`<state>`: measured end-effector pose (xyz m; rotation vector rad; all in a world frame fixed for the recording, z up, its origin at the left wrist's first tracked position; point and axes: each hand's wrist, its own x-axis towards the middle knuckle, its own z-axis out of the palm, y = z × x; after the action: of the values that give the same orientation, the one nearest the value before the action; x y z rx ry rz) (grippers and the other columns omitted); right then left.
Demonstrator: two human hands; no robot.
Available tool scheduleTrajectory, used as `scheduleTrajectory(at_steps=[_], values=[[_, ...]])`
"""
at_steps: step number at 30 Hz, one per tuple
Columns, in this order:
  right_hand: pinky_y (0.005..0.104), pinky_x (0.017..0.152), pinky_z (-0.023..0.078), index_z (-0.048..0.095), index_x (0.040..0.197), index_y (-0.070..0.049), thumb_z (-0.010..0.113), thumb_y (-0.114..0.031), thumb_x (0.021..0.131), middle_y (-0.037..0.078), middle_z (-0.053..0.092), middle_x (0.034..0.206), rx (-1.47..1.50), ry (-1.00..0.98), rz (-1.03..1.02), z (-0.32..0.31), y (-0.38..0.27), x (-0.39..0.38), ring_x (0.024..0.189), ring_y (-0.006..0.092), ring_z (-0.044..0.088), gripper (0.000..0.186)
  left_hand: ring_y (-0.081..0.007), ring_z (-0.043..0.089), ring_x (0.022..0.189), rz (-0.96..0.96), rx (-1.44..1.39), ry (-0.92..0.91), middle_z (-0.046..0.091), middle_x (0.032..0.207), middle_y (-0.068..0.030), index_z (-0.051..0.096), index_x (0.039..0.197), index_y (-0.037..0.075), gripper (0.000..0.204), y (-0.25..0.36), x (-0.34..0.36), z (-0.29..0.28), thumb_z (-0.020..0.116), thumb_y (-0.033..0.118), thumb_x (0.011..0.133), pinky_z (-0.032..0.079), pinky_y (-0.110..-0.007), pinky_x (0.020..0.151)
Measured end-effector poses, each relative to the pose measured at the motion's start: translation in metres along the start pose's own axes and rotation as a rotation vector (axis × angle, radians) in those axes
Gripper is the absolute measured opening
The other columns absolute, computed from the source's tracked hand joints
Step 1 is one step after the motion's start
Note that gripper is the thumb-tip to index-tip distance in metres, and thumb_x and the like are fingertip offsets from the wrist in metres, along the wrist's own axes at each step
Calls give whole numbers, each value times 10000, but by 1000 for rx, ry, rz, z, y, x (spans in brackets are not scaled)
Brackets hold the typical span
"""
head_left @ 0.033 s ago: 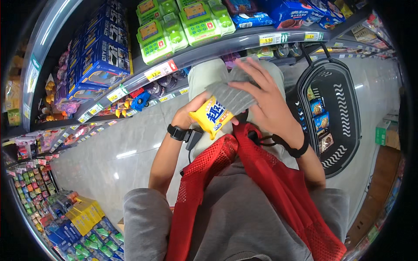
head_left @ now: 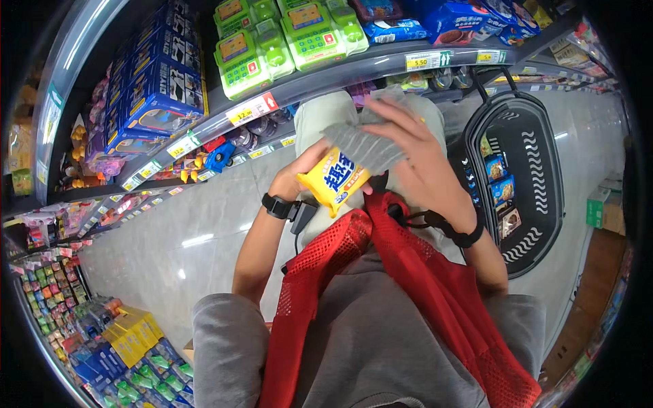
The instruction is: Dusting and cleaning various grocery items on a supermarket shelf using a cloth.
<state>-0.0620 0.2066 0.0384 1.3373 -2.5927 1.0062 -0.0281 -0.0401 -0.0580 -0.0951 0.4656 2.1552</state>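
Observation:
My left hand point(head_left: 299, 166) grips a yellow, printed snack packet point(head_left: 332, 182) over my bent legs, its fingertips partly hidden underneath. A crumpled grey, striped, thin cloth or bag point(head_left: 357, 143) lies over the packet's upper part. My right hand point(head_left: 427, 163) is over that grey material, fingers stretched and slightly bent, touching or very near it; motion blurs them, and the thumb is hard to make out.
A shelf of green toy packs point(head_left: 306, 37), blue boxes point(head_left: 156, 95) and blue snack packs point(head_left: 449, 20) runs ahead. A black basket point(head_left: 554, 177) with several small packets stands at my right. Yellow boxes point(head_left: 132, 336) are stacked at lower left.
My right hand's fingers have shifted slightly downward over the grey material, which has moved a little with them. My left hand and the yellow packet are nearly unchanged.

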Motion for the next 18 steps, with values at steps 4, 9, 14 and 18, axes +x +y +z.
scheduleTrajectory(at_steps=[4,9,14,18], values=[[352,1078,407,586,1299,-6,509,-71,930,164,524,1431,972,-56,264,-21,-28,14,1292,236,529,382,-278,711,1022,178,188,-24,671,1240,-177,533,1367,0,581,-10,0,-9,441,464,1029,610,-391,818],[348,1066,433,465,1431,-28,442,-189,1059,83,553,1395,2156,-16,288,9,-43,9,1260,194,549,407,-282,711,1018,140,217,248,671,1238,-177,539,1362,1,583,-10,1,-2,447,470,1028,609,-385,815],[374,1078,435,502,1397,-42,411,-300,1070,77,572,1384,1853,198,899,-6,-54,33,1254,210,561,426,-287,712,1012,109,243,590,672,1236,-178,546,1356,3,586,-10,1,4,454,478,1026,609,-379,811],[407,1079,434,533,1346,-35,394,-294,1063,99,598,1353,1864,634,1005,16,7,15,1248,244,568,409,-404,712,936,-118,-50,38,623,1266,-282,518,1386,-3,694,-1,-4,-18,347,569,1032,610,-432,765]])
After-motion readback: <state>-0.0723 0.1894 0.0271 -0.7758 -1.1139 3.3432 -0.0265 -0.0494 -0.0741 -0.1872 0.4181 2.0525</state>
